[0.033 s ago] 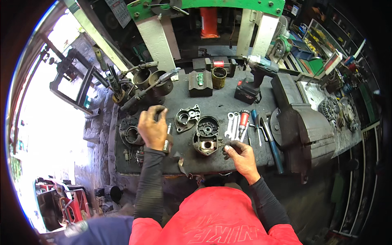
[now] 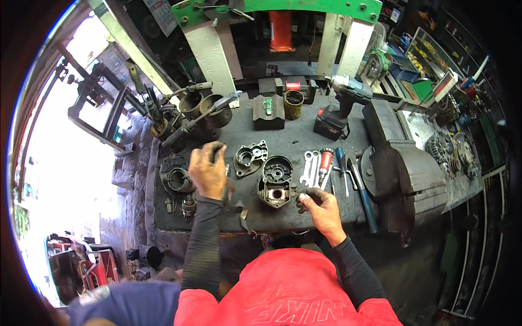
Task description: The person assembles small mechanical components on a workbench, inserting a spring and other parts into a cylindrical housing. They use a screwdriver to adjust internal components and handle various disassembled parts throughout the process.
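**A:** While both hands were over the bench, how far had the strip-down got?

**B:** Well along, by my reading. The round housing (image 2: 276, 182) sat open-faced on the dark workbench (image 2: 283, 130), its cavity bare apart from a brassy part low inside. The cover plate (image 2: 250, 157) lay apart from it, just beyond and to the left. More cast parts (image 2: 176, 178) sat off the outer side of the left hand (image 2: 208, 173).

**A:** And the grips?

**B:** The left hand was curled shut around something small and dark. Only a stub showed above the knuckles, so I could not tell what it was. The right hand (image 2: 321, 205) had its fingertips pinched on a small dark piece (image 2: 302, 205) at the bench's near edge. That pinch sat just to the right of the housing, near it, not on it.

**A:** Tools within reach?

**B:** Beyond the right hand's fingers lay a row of wrenches (image 2: 309, 165) and a red-handled screwdriver (image 2: 324, 161). A blue-handled tool (image 2: 365, 201) ran along the outer side of that hand, against the big bench vise (image 2: 402, 168). A cordless drill (image 2: 340, 106) stood further back.

**A:** What looked left?

**B:** Judging only from the layout, the housing was opened and emptied of most of its inner parts. Nothing showed refitting. Cleaning, checking or reassembly all looked undone, since the parts lay scattered and separate.
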Available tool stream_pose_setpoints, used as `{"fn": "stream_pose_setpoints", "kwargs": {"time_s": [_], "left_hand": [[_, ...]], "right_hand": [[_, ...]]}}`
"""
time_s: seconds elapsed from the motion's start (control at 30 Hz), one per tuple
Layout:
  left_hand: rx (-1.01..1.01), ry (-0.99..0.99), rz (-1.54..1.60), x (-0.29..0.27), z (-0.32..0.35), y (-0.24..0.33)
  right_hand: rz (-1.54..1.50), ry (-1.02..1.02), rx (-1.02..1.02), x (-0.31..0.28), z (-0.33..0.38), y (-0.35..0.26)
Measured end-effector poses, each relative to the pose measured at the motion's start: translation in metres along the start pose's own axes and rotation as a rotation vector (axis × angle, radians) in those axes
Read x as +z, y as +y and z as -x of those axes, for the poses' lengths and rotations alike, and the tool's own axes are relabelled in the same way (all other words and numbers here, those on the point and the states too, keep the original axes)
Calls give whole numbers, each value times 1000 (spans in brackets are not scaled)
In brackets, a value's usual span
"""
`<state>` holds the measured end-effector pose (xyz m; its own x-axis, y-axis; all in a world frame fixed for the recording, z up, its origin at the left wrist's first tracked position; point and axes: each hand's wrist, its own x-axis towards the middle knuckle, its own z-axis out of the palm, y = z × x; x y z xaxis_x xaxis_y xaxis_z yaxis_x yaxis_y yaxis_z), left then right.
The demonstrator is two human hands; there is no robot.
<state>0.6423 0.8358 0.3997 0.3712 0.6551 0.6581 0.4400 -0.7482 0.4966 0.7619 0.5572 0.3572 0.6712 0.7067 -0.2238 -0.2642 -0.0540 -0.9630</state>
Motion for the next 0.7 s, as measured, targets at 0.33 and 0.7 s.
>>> {"fn": "stream_pose_setpoints", "kwargs": {"time_s": [0.33,0.7], "left_hand": [[-169,-221,301,7,56,19],[50,-532,399,-10,90,80]], "right_hand": [[-70,-23,185,9,-15,-15],[72,104,161,23,-14,-17]]}}
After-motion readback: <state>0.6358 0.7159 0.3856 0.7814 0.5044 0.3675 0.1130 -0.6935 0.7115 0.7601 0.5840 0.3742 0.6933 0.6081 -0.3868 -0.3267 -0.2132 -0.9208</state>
